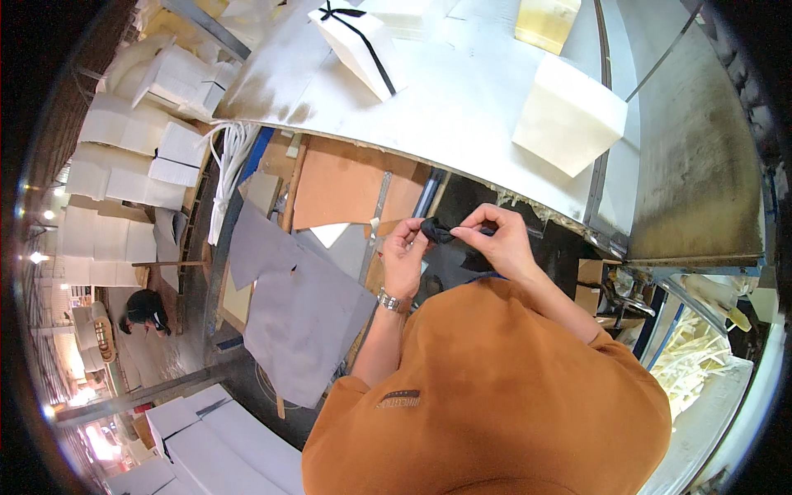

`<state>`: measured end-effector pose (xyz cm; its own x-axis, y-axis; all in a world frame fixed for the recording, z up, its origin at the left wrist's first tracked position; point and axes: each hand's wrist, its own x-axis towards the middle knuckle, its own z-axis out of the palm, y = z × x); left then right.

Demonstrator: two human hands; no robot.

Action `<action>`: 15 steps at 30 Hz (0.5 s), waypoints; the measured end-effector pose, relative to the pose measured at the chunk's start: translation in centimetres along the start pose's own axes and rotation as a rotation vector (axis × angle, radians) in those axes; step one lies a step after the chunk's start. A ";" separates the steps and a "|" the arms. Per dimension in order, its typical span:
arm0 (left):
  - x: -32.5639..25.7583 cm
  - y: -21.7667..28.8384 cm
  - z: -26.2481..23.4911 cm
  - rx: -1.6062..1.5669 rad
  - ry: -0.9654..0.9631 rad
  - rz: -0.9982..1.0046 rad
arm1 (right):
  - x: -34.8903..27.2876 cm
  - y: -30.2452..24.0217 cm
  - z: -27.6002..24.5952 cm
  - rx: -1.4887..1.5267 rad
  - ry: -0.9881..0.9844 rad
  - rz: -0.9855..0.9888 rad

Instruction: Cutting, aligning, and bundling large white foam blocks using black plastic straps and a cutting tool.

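Note:
My left hand (403, 254) pinches a small bunched black strip (434, 230) between thumb and fingers, in front of my chest. From the other side, the fingertips of my right hand (505, 241) are pressed together on the strip's right end. It looks like soft cloth or band, but its exact kind cannot be made out. Beyond my hands, on the white table, stands a white foam block (359, 45) with a black band tied around it. A plain cream foam block (571, 114) sits farther right.
A yellow foam block (548, 23) is at the table's far side. Grey sheets (301, 305) and a brown board (355, 186) lie below the table edge. Stacked white foam (124, 165) and a person (147, 309) are at left; foam scraps (689, 355) fill a bin at right.

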<state>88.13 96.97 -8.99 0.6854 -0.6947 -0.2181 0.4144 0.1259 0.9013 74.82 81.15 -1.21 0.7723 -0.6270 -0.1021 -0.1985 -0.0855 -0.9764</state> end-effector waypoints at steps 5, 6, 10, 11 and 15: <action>-0.1 -0.3 -0.5 -0.134 0.069 -0.040 | -0.1 -0.4 -1.8 0.032 -0.027 0.034; 0.3 0.0 -1.1 -0.188 0.085 -0.005 | 0.0 -0.3 -2.1 0.040 0.005 -0.003; 0.9 1.7 -1.1 -0.081 -0.015 0.005 | -0.1 -0.6 -3.7 -0.017 -0.010 0.025; 0.9 2.4 -0.8 0.030 -0.068 0.000 | 0.1 -0.9 -3.6 -0.019 -0.005 -0.017; 0.6 4.9 2.2 0.360 -0.343 0.224 | 0.8 -1.4 -3.1 0.126 -0.099 -0.028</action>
<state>89.24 95.63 -3.93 0.4738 -0.8775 0.0746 0.0077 0.0888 0.9960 73.84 78.41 0.67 0.8337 -0.5455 -0.0866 -0.1035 -0.0003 -0.9946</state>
